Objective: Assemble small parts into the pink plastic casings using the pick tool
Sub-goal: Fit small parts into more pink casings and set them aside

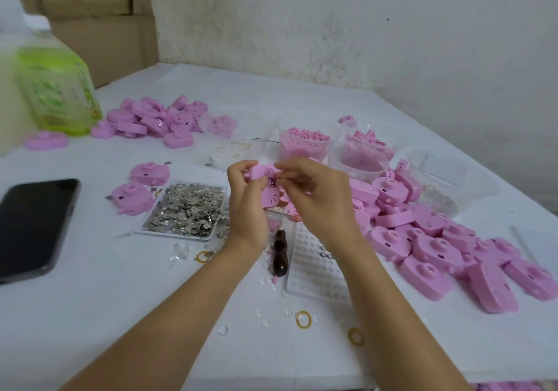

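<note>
**Pink casing held in both hands above the worktop; pick tool laid down**

No writing can be read. The green label on the large plastic bottle point(57, 94) at far left is blurred, and the screen of the phone point(33, 224) is dark.

Both forearms are stretched forward from the lower edge and meet at the middle. The left hand point(246, 206) is raised with its back to the camera, and its grip is closed round the left side of a pink casing point(265, 185). The right hand point(317, 197) is bent over from the right, its grip pinched narrow on the casing's upper edge. Whether a small part is caught between those fingertips cannot be told. The casing is held just above the white worktop point(120, 300), with a small dark opening shown in its face.

The pick tool point(279, 254) is left lying on the worktop below the hands. Its handle is dark, glossy and bulbous, and its thin metal point is aimed away from the person.

A shallow tray point(184, 209) heaped with small shiny metal pieces is set just left of the hands. A white moulded tray point(314, 266) with rows of round dimples lies right of the tool. Smooth, rounded pink casings are piled at right point(437, 239) and at the far left point(157, 118). Clear tubs point(305, 143) filled with tiny pink parts are placed behind the hands. Yellow rubber rings point(303, 319) are scattered near the front.
</note>
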